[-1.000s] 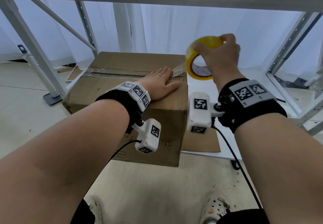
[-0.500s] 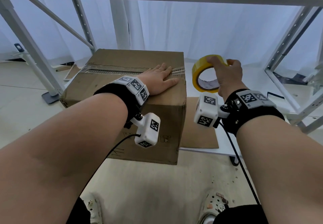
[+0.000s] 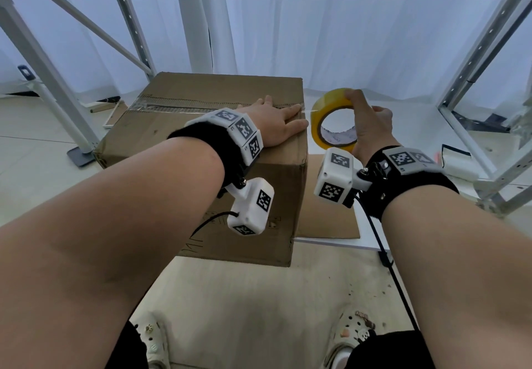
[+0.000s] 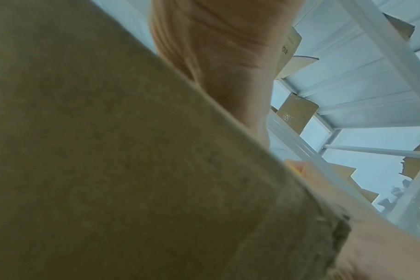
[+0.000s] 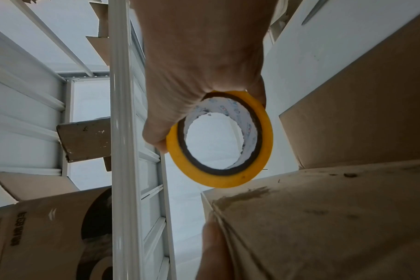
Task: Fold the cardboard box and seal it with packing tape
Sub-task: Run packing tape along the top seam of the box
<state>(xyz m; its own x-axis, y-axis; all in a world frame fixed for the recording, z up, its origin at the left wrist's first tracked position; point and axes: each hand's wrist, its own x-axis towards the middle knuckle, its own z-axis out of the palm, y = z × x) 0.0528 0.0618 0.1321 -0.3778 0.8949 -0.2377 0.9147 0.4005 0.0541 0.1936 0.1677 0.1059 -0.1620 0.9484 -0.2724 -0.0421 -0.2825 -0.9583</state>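
Note:
A closed brown cardboard box (image 3: 184, 138) stands on the floor under a shelf, with a strip of clear tape (image 3: 178, 105) along its top seam. My left hand (image 3: 276, 123) lies flat on the box top at its right edge, fingers straight, pressing the tape end. Just right of that edge my right hand (image 3: 371, 121) grips a yellow roll of packing tape (image 3: 331, 122), held upright; the same roll (image 5: 228, 140) hangs from my fingers in the right wrist view. The left wrist view is mostly filled by the box side (image 4: 132, 170).
White metal shelf posts (image 3: 51, 80) stand left and right (image 3: 472, 60), a shelf beam overhead. A flat cardboard sheet (image 3: 325, 204) lies on a low white board right of the box. Other boxes (image 5: 84, 140) sit on upper shelves. My feet (image 3: 354, 331) are on the floor below.
My right hand has lowered the tape roll down beside the box's right edge. The stretched tape between roll and box has shortened. My left hand stays pressed on the box top.

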